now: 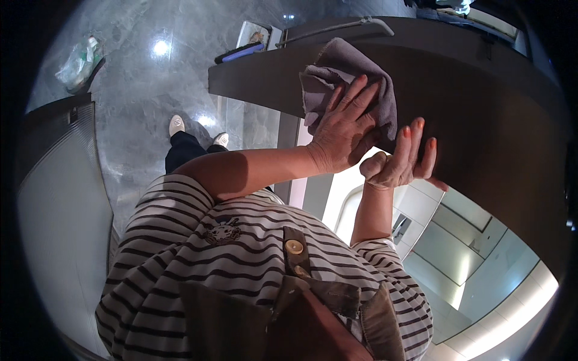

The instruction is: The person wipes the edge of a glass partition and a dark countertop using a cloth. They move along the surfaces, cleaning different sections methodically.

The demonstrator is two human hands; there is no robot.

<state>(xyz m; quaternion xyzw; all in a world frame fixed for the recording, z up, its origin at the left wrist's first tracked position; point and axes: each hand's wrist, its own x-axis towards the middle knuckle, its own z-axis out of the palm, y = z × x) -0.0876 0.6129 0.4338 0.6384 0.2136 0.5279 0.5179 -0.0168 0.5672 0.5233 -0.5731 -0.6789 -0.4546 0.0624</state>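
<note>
A grey-purple cloth (355, 63) lies folded and creased against a long dark brown panel (475, 102). My left hand (349, 123) presses on the cloth, palm down, its fingers stretched out and apart. The thumb of that hand is partly hidden near the cloth's lower edge. Just to the right, my right hand (400, 159) is at the panel's near edge, with fingers spread and slightly bent and nothing seen in them. Whether its fingertips touch the panel, I cannot tell.
A white container (256, 33) and a purple brush with dark bristles (241, 53) are beyond the panel's left end, near a grey bar (337, 29). A clear plastic bag (81, 63) is at far left. A ribbed pale panel (63, 222) stands left; lit glossy panels (475, 253) lie right.
</note>
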